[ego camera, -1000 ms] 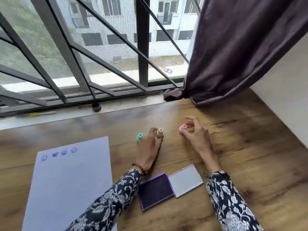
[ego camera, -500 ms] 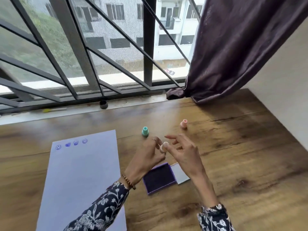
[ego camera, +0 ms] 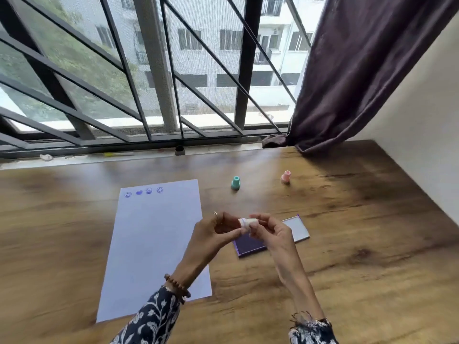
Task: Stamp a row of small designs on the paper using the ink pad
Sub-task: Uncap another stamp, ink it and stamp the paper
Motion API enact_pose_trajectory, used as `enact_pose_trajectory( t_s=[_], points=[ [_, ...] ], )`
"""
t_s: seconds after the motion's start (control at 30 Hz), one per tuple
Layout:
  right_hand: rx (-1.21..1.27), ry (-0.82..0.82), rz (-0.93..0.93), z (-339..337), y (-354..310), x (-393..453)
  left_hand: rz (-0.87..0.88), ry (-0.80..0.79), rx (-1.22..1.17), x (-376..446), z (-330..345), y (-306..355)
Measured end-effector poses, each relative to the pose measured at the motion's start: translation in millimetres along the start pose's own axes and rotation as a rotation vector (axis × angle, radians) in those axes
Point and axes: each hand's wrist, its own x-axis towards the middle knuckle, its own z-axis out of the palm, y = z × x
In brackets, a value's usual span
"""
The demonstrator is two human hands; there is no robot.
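From the head camera, both hands meet above the brown wooden table [ego camera: 347, 232]. The left hand [ego camera: 213, 234] and right hand [ego camera: 270, 232] together pinch a small cream cylindrical stamp [ego camera: 246, 224], held just over the open purple ink pad [ego camera: 248, 247]. The pad's lid [ego camera: 296, 229] lies flat beside it. The pale lavender sheet of paper [ego camera: 156, 244], to the left, carries four blue stamped designs [ego camera: 144, 192] along its top edge. A teal stamp [ego camera: 235, 182] and a pink stamp [ego camera: 286, 176] stand upright farther back.

Head-worn view looks forward and down over the table [ego camera: 347, 244].
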Motion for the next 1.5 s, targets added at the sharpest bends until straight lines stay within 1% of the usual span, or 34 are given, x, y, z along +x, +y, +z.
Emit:
enact_pose_trajectory(
  t_s=[0.03,0.1,0.17,0.27,0.33,0.43,0.53,0.6,0.67,0.7,0.73,0.8,0.87,0.93,1.0,1.03,1.07,1.1,1.13,1.2,1.23,1.33,1.43,1.5],
  points=[
    [0.034,0.029,0.027,4.8,2.5,-1.2,0.004,0.005,0.025,-1.0,-2.8,-0.8],
    [0.17,0.126,0.106,11.7,8.3,-1.6,0.02,0.008,0.093,-1.8,-8.7,-3.0],
    [0.297,0.188,0.195,12.9,12.7,-3.0,0.05,0.013,0.19,-1.4,-16.1,-7.9],
    [0.512,0.198,0.331,8.3,18.9,-8.6,0.101,0.031,0.416,2.6,-26.4,-23.2],
    [0.625,0.2,0.383,5.3,22.8,-11.6,0.091,0.048,0.579,4.6,-30.2,-35.2],
    [0.73,0.201,0.402,1.3,29.0,-13.5,0.081,0.06,0.762,6.6,-30.0,-48.4],
    [0.782,0.184,0.379,-4.4,34.3,-13.3,0.062,0.039,0.801,7.4,-28.7,-54.0],
    [0.755,0.161,0.365,-6.6,34.8,-12.8,0.061,0.02,0.821,6.7,-27.3,-56.2],
    [0.627,0.139,0.343,-7.6,32.5,-12.1,0.076,-0.021,0.852,4.9,-24.8,-58.4],
    [0.502,0.132,0.32,-7.5,29.7,-11.6,0.085,-0.056,0.882,4.0,-23.1,-60.1],
    [0.319,0.129,0.29,-6.6,24.5,-10.8,0.093,-0.091,0.914,3.0,-21.4,-62.6],
    [-0.162,0.16,0.196,-2.7,7.5,-8.6,0.103,-0.132,0.952,1.5,-18.2,-68.5],
    [-0.558,0.207,0.045,3.5,-13.6,-6.4,0.117,-0.134,0.96,1.0,-15.5,-72.9],
    [-0.776,0.218,-0.152,11.1,-31.5,-5.1,0.146,-0.116,0.961,1.7,-13.3,-75.5],
    [-0.899,0.25,-0.336,19.4,-41.3,-4.6,0.178,-0.095,0.959,3.8,-12.1,-76.5],
    [-0.949,0.277,-0.399,23.0,-40.8,-3.1,0.188,-0.089,0.954,5.3,-12.2,-76.7],
    [-1.007,0.302,-0.421,26.2,-36.4,-1.7,0.193,-0.086,0.947,6.2,-12.6,-76.9],
    [-1.077,0.306,-0.386,28.2,-28.0,0.1,0.195,-0.083,0.938,7.0,-13.2,-77.4],
    [-1.147,0.281,-0.291,29.0,-16.1,2.0,0.197,-0.083,0.934,7.6,-14.0,-78.3],
    [-1.225,0.188,-0.031,27.4,9.9,1.9,0.191,-0.101,0.943,8.6,-14.9,-80.2],
    [-1.241,0.164,0.034,25.6,18.3,2.0,0.182,-0.108,0.943,9.2,-15.2,-81.3],
    [-1.307,0.158,0.044,24.0,23.5,8.6,0.17,-0.148,0.927,9.3,-16.9,-80.6],
    [-1.205,0.141,0.119,22.6,20.0,18.0,0.18,-0.126,0.909,5.7,-27.5,-78.4],
    [-0.997,0.176,0.186,22.8,16.4,21.6,0.185,-0.052,0.856,3.0,-44.0,-75.0]
  ],
)
